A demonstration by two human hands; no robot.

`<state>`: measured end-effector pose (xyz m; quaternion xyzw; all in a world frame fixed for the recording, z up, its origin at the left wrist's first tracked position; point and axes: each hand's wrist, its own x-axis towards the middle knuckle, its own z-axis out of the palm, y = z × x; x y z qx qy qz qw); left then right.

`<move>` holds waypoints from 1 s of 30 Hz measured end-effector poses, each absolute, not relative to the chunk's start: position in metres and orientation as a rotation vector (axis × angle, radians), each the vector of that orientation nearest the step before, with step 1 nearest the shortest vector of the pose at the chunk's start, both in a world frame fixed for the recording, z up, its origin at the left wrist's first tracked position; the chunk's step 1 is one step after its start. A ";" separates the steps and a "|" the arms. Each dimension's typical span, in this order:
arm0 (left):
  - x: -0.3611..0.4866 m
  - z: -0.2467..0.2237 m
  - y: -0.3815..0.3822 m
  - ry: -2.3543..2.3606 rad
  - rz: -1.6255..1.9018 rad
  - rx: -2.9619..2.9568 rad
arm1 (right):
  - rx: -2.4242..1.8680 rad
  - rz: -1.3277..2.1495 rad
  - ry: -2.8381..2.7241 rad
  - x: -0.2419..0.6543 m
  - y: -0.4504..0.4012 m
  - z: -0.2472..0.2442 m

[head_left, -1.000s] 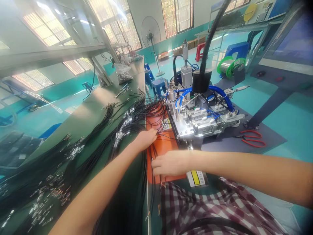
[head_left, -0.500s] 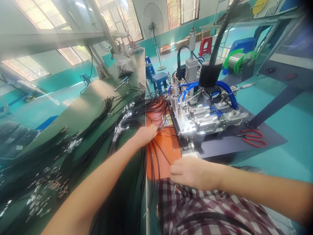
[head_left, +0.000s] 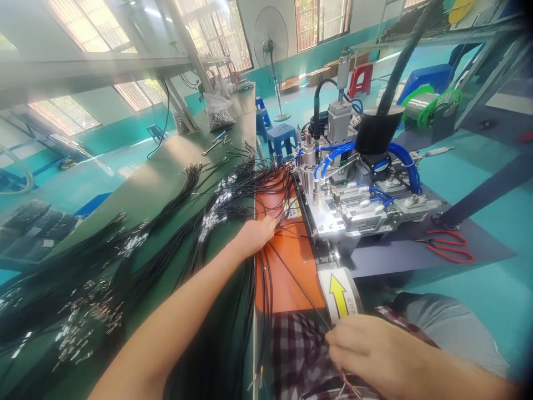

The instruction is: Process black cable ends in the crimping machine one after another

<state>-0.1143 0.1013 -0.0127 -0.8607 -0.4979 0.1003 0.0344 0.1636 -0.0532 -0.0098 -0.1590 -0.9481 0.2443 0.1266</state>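
My left hand is closed around black cables over the orange panel; its grip hides how many. A single black cable runs taut from there down to my right hand, which pinches it near its end. Bare coloured wire ends poke out below my right fingers. Beside that hand is a white plate with a yellow arrow. Bundles of black cables with silver terminals lie on the green table to the left of my left hand.
A metal machine with blue air hoses stands right of the panel. Red-handled pliers lie on its dark base. Further cable bundles spread across the green table. A bag of small metal parts sits at the back.
My right hand has moved down and to the right, drawing the cable out longer and uncovering the arrow plate. My left hand keeps its grip. The whole view has shifted slightly.
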 end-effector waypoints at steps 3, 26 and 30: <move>-0.116 -0.008 0.100 -1.519 0.208 -2.696 | -0.572 0.873 -2.655 0.160 -0.057 -0.010; -0.072 0.014 -0.031 -1.252 -0.178 -3.106 | -0.894 0.896 -1.954 0.150 -0.065 -0.008; -0.038 0.031 -0.029 -1.391 -0.383 -3.435 | -1.013 0.984 -1.839 0.159 -0.053 -0.005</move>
